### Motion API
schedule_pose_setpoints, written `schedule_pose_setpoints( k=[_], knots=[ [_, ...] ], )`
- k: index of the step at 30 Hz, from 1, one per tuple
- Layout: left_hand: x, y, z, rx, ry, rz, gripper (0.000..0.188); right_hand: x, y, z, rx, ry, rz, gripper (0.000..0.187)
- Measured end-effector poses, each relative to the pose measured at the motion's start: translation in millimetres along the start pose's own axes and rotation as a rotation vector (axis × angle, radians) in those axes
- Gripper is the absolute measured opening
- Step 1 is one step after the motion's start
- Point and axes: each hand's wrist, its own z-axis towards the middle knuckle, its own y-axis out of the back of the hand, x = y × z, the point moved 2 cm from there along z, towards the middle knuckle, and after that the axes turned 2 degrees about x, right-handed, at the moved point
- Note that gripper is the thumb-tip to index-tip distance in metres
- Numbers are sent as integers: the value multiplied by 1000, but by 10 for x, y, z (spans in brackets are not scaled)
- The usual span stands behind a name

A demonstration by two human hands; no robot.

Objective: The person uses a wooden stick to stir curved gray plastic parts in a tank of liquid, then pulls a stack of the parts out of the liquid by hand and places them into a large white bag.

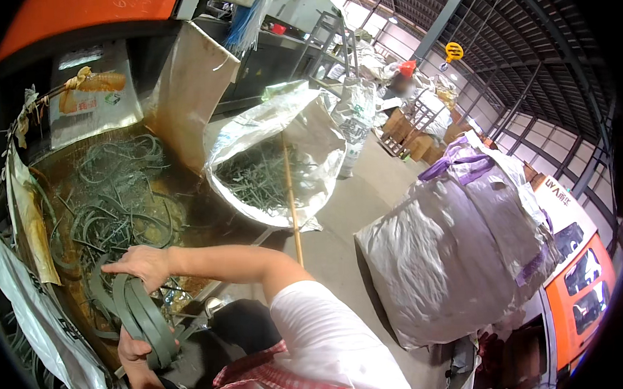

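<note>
A bundle of flat grey-green strips [144,317], bent into loops, rests in my left hand [132,346], whose fingers wrap round its lower part. Over the bundle's top end is my right hand [145,265], palm down, with the index finger stretched out to the left. Its other fingers are partly hidden, and I cannot make out anything gripped in them. Just beyond the hands, a wet brown tank [176,233] holds a tangle of similar green strips [119,219] in shallow water.
An open white woven sack [320,148] of green scraps stands ahead, with a wooden stick [290,195] in it. A big stuffed white bag [448,251] is at the right. White plastic sheeting [33,329] lies at the left. A person [399,88] is far off, below a yellow hook [453,51].
</note>
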Motion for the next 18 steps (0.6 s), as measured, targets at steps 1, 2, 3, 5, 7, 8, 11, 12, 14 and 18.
schedule_pose_setpoints(
  k=[1, 2, 3, 5, 7, 8, 11, 12, 14, 18],
  knots=[
    [44, 105, -29, 9, -85, 93, 66, 26, -14, 23, 10, -6, -26, 92],
    [24, 120, -47, -49, -79, 85, 66, 34, 52, 31, -97, 101, -88, 92],
    [20, 70, -47, -108, -62, 59, 66, -1, 39, 3, -200, 190, -138, 92],
    [-22, -176, -87, -281, -82, 35, 65, -26, -59, 16, -287, 208, -81, 92],
    [-48, -233, -118, -275, -105, 11, 63, 26, -8, 64, -170, 35, 52, 92],
    [-67, -111, -109, -190, -85, 20, 66, -14, -34, 94, -91, -61, 103, 92],
    [-32, 56, -12, -64, -114, -82, 78, -223, -92, 142, -77, 66, -62, 75],
    [-96, -65, 9, -122, -115, -97, 82, -295, -103, 141, -139, 154, -79, 55],
    [-84, 170, 71, 44, -195, -72, 85, -308, -244, 185, 80, -361, 378, 66],
    [-7, 370, 50, 50, -191, -264, 81, -218, -311, 153, 41, -370, 499, 62]
  ],
)
